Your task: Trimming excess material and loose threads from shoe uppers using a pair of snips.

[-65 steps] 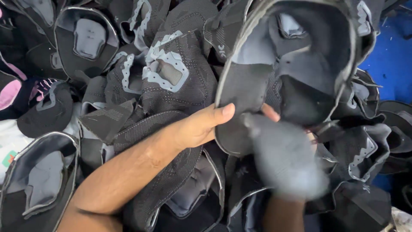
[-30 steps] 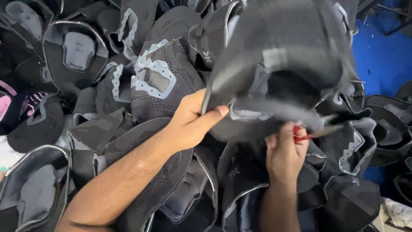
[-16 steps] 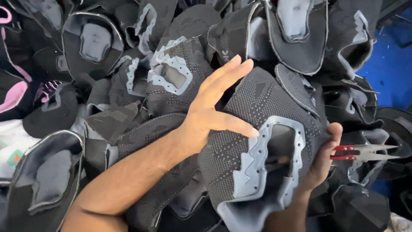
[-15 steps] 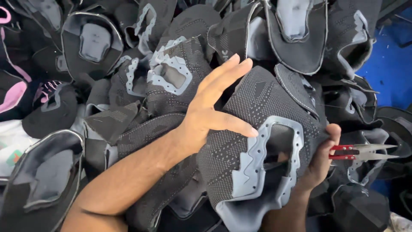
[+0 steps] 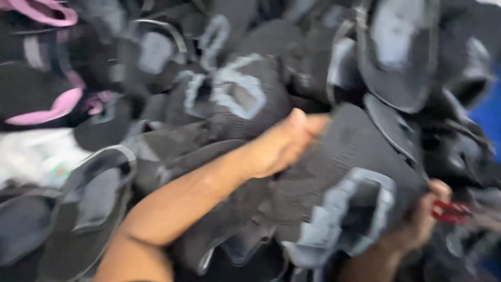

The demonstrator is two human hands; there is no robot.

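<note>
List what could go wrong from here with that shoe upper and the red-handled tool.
1. The right hand grips the black knit shoe upper and the red-handled tool together; its tip, blurred here, could snag the knit or nick a finger.
2. The left hand pulls the upper on a loose pile of uppers; neighbours may slide.

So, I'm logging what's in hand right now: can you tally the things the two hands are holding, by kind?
Black knit shoe upper with grey trim: 1, gripped by the left hand and the right hand
Red-handled tool: 1, in the right hand, too blurred to identify
Total: 2
</note>
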